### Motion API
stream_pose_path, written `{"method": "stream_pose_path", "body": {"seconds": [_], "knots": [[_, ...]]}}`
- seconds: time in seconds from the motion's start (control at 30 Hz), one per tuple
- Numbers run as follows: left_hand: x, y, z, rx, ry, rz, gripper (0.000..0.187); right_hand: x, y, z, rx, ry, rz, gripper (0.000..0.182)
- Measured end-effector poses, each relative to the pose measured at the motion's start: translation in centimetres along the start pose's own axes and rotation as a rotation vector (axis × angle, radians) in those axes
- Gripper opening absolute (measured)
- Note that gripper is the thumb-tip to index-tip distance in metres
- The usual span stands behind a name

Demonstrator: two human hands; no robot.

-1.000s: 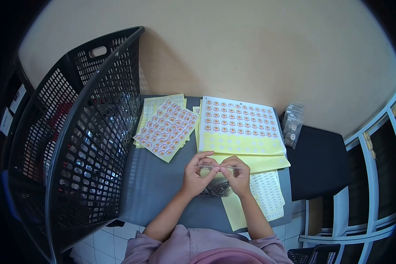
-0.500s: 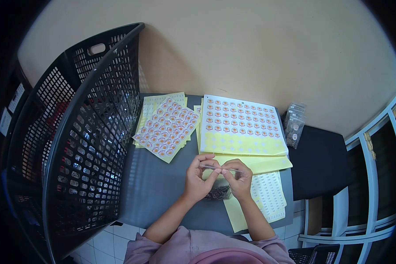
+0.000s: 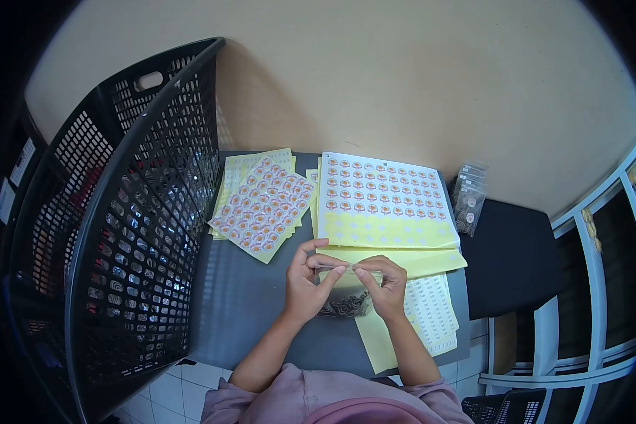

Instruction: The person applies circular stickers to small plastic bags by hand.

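A clear plastic bag (image 3: 344, 300) with dark curled pieces in its lower part hangs between my hands, above the table's front area. My left hand (image 3: 308, 281) pinches the bag's top edge between thumb and finger, its index finger raised. On the other side, my right hand (image 3: 383, 284) grips the same edge with thumb and fingers, close to the left thumb. Just beyond the hands lies a sticker sheet (image 3: 385, 187) with rows of round orange-and-white labels, several of its lower places bare yellow backing.
A tall black basket (image 3: 148, 212) holding packed bags stands at the left. More sticker sheets (image 3: 265, 208) lie near it. Small printed label sheets (image 3: 431, 314) are at front right. Filled bags (image 3: 469, 201) stand by the wall on a black surface (image 3: 512, 261).
The bag has tilted so more of its front and the dark contents show below my hands. My left hand has shifted slightly left. The view has moved a little.
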State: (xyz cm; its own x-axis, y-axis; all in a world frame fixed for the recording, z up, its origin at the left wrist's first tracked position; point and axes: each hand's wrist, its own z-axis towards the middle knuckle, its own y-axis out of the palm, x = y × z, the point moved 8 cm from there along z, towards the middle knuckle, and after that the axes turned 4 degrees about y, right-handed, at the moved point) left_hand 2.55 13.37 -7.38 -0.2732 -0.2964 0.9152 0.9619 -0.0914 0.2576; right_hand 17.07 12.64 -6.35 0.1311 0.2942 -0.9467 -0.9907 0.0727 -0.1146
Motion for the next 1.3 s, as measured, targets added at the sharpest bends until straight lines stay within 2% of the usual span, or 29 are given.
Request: {"method": "stream_pose_path", "body": {"seconds": [0.23,0.37,0.53,0.77,0.87,0.93,1.0,1.07,1.1,1.13,1.2,1.27,1.3], "knots": [[-0.3,-0.2,0.2,-0.027,-0.086,-0.037,0.044,0.4,-0.2,0.2,0.002,0.012,0.003,0.009],[-0.2,-0.3,0.4,-0.052,-0.061,-0.045,0.043,0.2,-0.1,0.4,-0.016,0.020,-0.015,0.012],[-0.2,-0.5,0.6,-0.091,-0.027,0.025,0.040,1.3,0.5,0.4,-0.082,0.094,0.084,0.024],[-0.9,-0.6,0.9,-0.131,-0.053,-0.051,0.038,1.3,0.8,0.8,-0.210,0.076,0.149,0.032],[-1.7,0.0,0.6,-0.137,-0.115,-0.111,0.039,2.5,0.7,0.9,-0.235,0.168,0.284,0.036],[-1.8,0.8,0.4,-0.188,-0.115,-0.074,0.041,3.0,0.1,1.2,-0.158,0.214,0.539,0.039],[-3.1,0.9,0.2,-0.277,-0.157,-0.034,0.038,3.6,-0.2,1.5,-0.175,0.215,0.552,0.044],[-4.5,1.3,-0.2,-0.338,-0.239,-0.035,0.031,2.9,-0.8,1.9,-0.147,0.146,0.278,0.049],[-4.6,0.9,-0.1,-0.271,-0.231,-0.011,0.027,1.7,-2.0,2.2,-0.097,0.042,0.053,0.052],[-4.8,1.1,-0.1,-0.281,-0.239,-0.017,0.027,-0.1,-3.4,2.4,-0.005,-0.050,0.007,0.049],[-6.2,0.1,-0.1,-0.089,-0.420,-0.277,0.027,-3.4,-5.9,1.5,0.158,-0.059,-0.033,0.041],[-6.5,0.1,-0.3,-0.063,-0.490,-0.326,0.029,-4.9,-7.9,0.1,0.182,-0.134,-0.195,0.037],[-7.1,0.0,-0.6,-0.020,-0.572,-0.448,0.030,-5.9,-8.7,-0.9,0.243,-0.131,-0.305,0.035]]}}
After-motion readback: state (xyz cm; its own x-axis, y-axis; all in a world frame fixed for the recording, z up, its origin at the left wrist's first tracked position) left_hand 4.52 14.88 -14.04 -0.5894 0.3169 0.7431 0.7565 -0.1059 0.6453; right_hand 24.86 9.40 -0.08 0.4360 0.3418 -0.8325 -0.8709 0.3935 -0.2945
